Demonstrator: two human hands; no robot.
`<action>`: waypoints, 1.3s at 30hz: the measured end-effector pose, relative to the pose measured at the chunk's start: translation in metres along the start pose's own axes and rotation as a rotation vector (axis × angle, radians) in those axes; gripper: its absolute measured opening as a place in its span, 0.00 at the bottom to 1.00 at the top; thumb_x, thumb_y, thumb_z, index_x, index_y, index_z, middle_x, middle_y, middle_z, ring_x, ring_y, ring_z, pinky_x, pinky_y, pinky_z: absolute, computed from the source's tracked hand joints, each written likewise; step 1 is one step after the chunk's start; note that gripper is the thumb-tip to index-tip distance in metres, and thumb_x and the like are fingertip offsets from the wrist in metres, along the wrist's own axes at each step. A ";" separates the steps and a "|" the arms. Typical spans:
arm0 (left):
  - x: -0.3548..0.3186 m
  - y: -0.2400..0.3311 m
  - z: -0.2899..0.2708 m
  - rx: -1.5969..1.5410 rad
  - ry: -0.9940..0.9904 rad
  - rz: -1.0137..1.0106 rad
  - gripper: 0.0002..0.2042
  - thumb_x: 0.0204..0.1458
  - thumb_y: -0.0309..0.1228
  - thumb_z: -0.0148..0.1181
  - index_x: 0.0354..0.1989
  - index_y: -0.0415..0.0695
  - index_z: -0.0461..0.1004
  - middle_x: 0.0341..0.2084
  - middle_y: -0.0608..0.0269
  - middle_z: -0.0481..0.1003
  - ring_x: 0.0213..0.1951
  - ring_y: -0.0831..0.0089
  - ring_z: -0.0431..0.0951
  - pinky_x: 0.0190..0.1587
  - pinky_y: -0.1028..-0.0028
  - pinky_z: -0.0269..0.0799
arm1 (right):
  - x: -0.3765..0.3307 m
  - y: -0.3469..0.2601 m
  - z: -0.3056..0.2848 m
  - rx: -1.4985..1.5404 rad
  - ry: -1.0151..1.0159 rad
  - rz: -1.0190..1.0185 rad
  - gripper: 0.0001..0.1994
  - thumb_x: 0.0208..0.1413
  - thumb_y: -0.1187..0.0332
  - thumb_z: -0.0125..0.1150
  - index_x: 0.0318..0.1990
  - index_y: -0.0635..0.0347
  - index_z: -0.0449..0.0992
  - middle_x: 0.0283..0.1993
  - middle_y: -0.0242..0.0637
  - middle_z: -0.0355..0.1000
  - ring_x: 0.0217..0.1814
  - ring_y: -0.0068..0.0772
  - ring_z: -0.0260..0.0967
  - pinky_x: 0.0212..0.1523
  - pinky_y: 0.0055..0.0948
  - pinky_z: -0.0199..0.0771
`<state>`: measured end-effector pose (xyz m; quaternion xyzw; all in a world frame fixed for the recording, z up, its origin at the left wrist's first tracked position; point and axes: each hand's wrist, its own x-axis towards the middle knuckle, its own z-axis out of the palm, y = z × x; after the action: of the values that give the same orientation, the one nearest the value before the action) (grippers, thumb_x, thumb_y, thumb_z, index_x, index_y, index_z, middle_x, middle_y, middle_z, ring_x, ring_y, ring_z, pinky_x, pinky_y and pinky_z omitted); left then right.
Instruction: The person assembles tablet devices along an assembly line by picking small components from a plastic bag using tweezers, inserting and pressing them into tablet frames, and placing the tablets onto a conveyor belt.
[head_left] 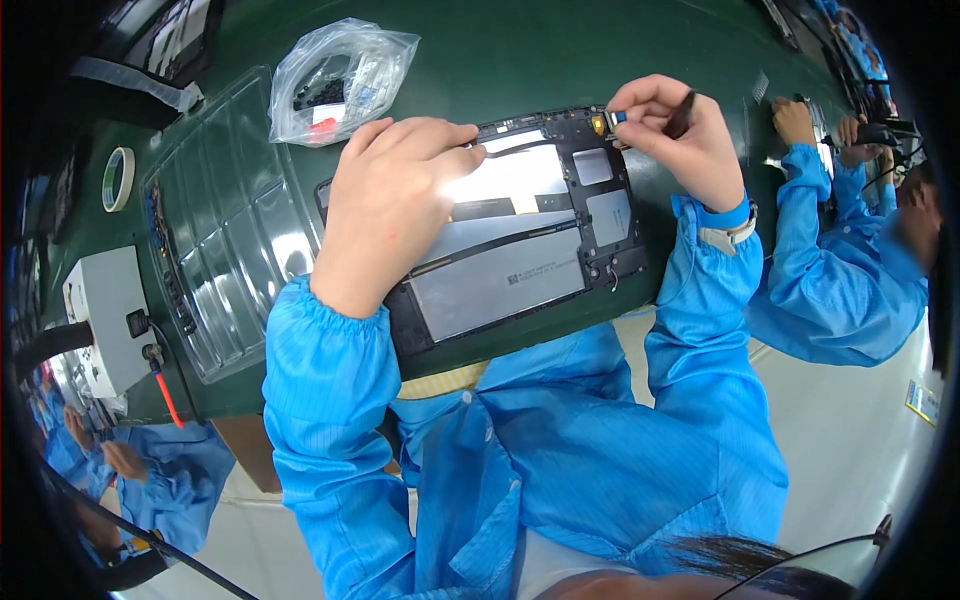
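Observation:
An opened tablet (510,290) lies on the green table in front of me, its inside facing up with large silver battery panels and dark cables. My left hand (395,205) reaches across its left side, index finger and thumb close together at the far edge, gripping there. At the far right corner, my right hand (680,135) pinches a small blue-and-silver part (617,118) against or just beside the tablet. A dark slim tool (682,114) sticks out between the fingers of that same hand; its kind is unclear.
Left of the tablet lies a clear plastic tray (225,200), with a bag of small parts (345,85) behind it. A tape roll (118,180) and a grey box with cables (108,315) stand farther left. To the right, a co-worker's sleeve (830,290) is close.

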<state>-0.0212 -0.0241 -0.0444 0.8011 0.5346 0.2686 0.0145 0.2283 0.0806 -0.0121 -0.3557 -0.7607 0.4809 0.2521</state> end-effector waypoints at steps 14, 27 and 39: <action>0.001 0.006 0.000 0.121 0.031 0.051 0.11 0.37 0.23 0.55 0.31 0.49 0.74 0.37 0.70 0.74 0.44 0.71 0.71 0.48 0.65 0.63 | 0.008 0.015 -0.004 -0.436 0.003 -0.075 0.10 0.43 0.71 0.60 0.34 0.66 0.73 0.25 0.40 0.72 0.26 0.25 0.71 0.28 0.21 0.70; 0.025 0.015 -0.015 0.351 -0.227 0.405 0.07 0.39 0.27 0.54 0.27 0.43 0.77 0.37 0.74 0.73 0.45 0.75 0.69 0.48 0.72 0.62 | 0.013 0.013 -0.002 -0.469 0.006 -0.029 0.09 0.41 0.73 0.61 0.32 0.67 0.73 0.25 0.39 0.73 0.29 0.28 0.72 0.34 0.23 0.69; 0.061 0.039 -0.018 0.475 -0.457 0.515 0.08 0.36 0.26 0.55 0.25 0.45 0.80 0.41 0.71 0.75 0.46 0.74 0.69 0.51 0.70 0.61 | 0.014 0.026 -0.006 -0.351 -0.022 -0.098 0.12 0.42 0.70 0.60 0.34 0.70 0.73 0.28 0.47 0.73 0.31 0.38 0.73 0.34 0.30 0.71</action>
<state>0.0212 0.0070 0.0077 0.9287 0.3471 -0.0519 -0.1198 0.2315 0.1018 -0.0328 -0.3516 -0.8521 0.3315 0.2010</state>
